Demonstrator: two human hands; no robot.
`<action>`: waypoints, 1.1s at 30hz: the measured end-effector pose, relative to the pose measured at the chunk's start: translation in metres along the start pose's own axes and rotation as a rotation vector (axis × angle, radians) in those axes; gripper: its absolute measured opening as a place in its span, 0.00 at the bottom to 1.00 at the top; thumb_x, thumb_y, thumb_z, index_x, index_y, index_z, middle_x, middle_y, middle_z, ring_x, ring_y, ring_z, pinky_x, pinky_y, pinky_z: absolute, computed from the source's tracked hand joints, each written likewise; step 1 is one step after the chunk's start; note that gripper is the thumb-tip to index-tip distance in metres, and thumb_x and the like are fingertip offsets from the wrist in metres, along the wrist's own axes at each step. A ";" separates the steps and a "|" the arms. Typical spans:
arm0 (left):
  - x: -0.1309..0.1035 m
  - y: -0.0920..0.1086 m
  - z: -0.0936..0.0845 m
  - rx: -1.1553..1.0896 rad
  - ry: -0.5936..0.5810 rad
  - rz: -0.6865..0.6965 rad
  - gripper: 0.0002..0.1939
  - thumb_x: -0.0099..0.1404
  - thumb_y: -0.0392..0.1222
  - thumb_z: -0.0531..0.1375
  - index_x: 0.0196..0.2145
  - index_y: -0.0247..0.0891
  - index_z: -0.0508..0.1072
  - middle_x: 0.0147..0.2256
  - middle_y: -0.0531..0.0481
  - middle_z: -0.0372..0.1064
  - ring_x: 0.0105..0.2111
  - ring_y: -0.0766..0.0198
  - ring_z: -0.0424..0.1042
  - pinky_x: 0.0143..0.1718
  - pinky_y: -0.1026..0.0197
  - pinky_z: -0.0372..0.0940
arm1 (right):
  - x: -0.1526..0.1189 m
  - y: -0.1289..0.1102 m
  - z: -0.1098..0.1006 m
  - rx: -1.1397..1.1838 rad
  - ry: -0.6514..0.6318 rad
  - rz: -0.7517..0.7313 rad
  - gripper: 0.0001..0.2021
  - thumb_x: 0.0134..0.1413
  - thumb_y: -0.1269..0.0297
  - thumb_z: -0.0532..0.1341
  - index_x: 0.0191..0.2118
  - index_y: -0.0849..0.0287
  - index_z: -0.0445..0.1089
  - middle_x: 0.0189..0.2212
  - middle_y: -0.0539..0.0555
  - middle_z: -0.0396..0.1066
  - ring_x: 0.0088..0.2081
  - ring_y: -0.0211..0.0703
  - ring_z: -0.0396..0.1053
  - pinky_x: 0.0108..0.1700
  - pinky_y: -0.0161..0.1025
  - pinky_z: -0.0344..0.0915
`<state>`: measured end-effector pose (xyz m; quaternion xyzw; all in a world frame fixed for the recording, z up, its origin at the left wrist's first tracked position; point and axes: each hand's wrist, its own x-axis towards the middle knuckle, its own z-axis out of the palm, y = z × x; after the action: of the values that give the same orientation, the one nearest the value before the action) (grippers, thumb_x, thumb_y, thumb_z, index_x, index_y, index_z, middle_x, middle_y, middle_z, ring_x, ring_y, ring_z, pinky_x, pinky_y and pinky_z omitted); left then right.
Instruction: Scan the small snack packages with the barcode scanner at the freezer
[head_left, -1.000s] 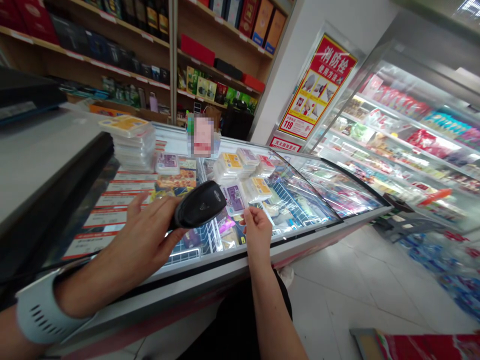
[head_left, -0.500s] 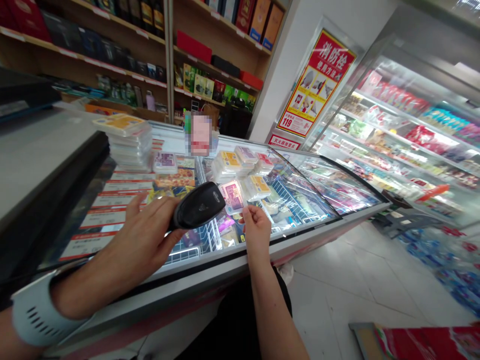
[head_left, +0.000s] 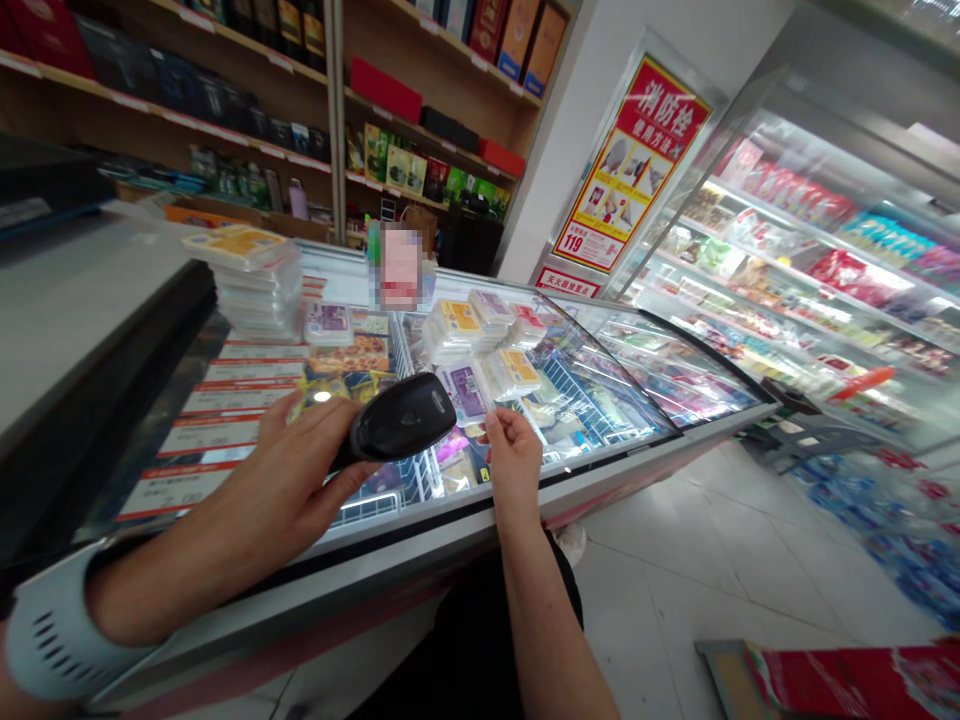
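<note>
A black handheld scanner [head_left: 403, 415] is in my left hand [head_left: 300, 470], whose fingers wrap round its handle. Its head points right, towards a flat clear pack with a purple label [head_left: 466, 392]. My right hand [head_left: 514, 445] pinches the lower right corner of that pack between thumb and fingertips. Close by on the glass freezer top are short stacks of packs with yellow labels [head_left: 459, 325], purple labels [head_left: 491, 308] and red labels [head_left: 529, 325]. Another purple-label pack [head_left: 328, 324] lies further left, beside a tall stack of clear packs [head_left: 259, 290].
The glass-topped freezer [head_left: 600, 462] runs from lower left to right. Price tags [head_left: 199, 437] lie on its left part. Shelves [head_left: 262, 150] stand behind, a lit cooler [head_left: 825, 270] at the right. A red item [head_left: 847, 680] is at the lower right.
The reddish scanner light on the pack's label is gone. My left hand and the scanner have shifted very slightly. My right hand keeps its place at the pack.
</note>
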<state>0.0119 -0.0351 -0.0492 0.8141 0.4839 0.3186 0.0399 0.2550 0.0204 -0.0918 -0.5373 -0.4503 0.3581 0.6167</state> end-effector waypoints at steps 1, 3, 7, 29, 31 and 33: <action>0.000 0.000 0.000 0.000 -0.003 0.001 0.12 0.70 0.51 0.48 0.41 0.42 0.64 0.37 0.51 0.68 0.39 0.56 0.68 0.61 0.41 0.47 | 0.000 0.000 0.000 -0.001 -0.002 -0.001 0.18 0.50 0.50 0.65 0.38 0.60 0.72 0.27 0.49 0.72 0.27 0.38 0.70 0.25 0.33 0.63; 0.001 0.002 -0.001 0.004 -0.011 0.001 0.11 0.69 0.50 0.49 0.41 0.42 0.64 0.37 0.50 0.68 0.39 0.56 0.68 0.60 0.41 0.48 | 0.000 0.000 0.000 -0.005 -0.003 -0.005 0.18 0.51 0.50 0.65 0.38 0.60 0.72 0.27 0.49 0.72 0.27 0.38 0.69 0.25 0.33 0.63; 0.001 0.004 -0.003 0.008 -0.021 -0.009 0.11 0.69 0.49 0.49 0.40 0.41 0.64 0.36 0.50 0.68 0.39 0.56 0.68 0.61 0.41 0.48 | -0.001 -0.002 0.000 -0.023 -0.008 -0.006 0.17 0.51 0.50 0.64 0.38 0.60 0.72 0.27 0.49 0.72 0.27 0.38 0.69 0.26 0.33 0.63; 0.006 0.003 -0.012 0.001 -0.021 -0.126 0.16 0.66 0.53 0.49 0.43 0.43 0.66 0.40 0.46 0.73 0.44 0.50 0.73 0.63 0.36 0.45 | 0.032 -0.015 -0.031 0.241 0.039 0.174 0.20 0.38 0.48 0.71 0.30 0.60 0.71 0.23 0.50 0.73 0.21 0.34 0.66 0.17 0.29 0.53; 0.008 0.005 -0.015 -0.002 -0.026 -0.139 0.16 0.66 0.54 0.49 0.43 0.43 0.67 0.41 0.45 0.73 0.45 0.49 0.73 0.63 0.35 0.46 | 0.049 -0.018 -0.044 0.268 0.051 0.210 0.20 0.37 0.50 0.73 0.28 0.60 0.69 0.22 0.50 0.73 0.20 0.34 0.66 0.17 0.29 0.54; 0.009 0.006 -0.016 -0.007 -0.018 -0.142 0.16 0.65 0.54 0.49 0.43 0.43 0.67 0.42 0.45 0.74 0.45 0.48 0.72 0.62 0.34 0.47 | 0.065 -0.018 -0.053 0.227 0.055 0.202 0.20 0.38 0.49 0.73 0.27 0.59 0.69 0.21 0.51 0.73 0.19 0.35 0.67 0.16 0.30 0.55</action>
<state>0.0101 -0.0350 -0.0299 0.7805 0.5390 0.3090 0.0695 0.3264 0.0596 -0.0642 -0.5161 -0.3335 0.4521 0.6466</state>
